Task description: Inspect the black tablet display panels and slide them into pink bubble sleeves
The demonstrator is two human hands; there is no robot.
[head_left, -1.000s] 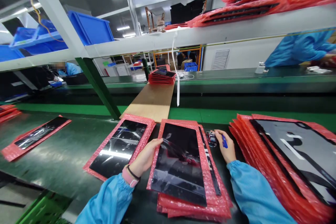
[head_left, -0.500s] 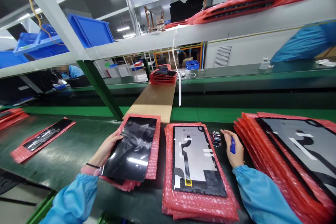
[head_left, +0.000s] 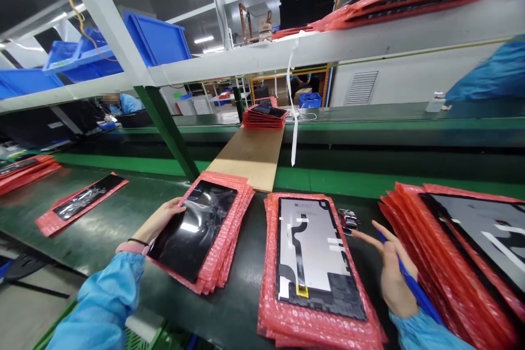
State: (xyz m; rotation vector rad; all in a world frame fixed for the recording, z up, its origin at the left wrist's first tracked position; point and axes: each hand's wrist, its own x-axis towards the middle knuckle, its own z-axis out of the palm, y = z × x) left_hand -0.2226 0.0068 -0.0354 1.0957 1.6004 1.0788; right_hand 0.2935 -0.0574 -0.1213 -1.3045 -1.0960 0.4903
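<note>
Black panel (head_left: 192, 232) under open left hand (head_left: 158, 221); right hand (head_left: 391, 273) seemingly gripping blue pen (head_left: 412, 284).

Both arms are covered in bright blue work sleeves of a smooth, slightly shiny fabric (the sort of smock worn on a clean assembly line), loose and creased along their length. The left sleeve (head_left: 102, 306) ends in a gathered cuff at the wrist, where a pink band sits just past the blue cloth, and next to it a thin black band circles the wrist like a hair tie. The left hand (head_left: 158, 221) is bare, with no glove. The right sleeve (head_left: 426, 333) shows only its cuff at the bottom edge of view, puckered where the elastic draws it in. The right hand (head_left: 391, 279) is also bare, its fingers (head_left: 365, 235) ungloved and without rings as far as can be seen.
</note>
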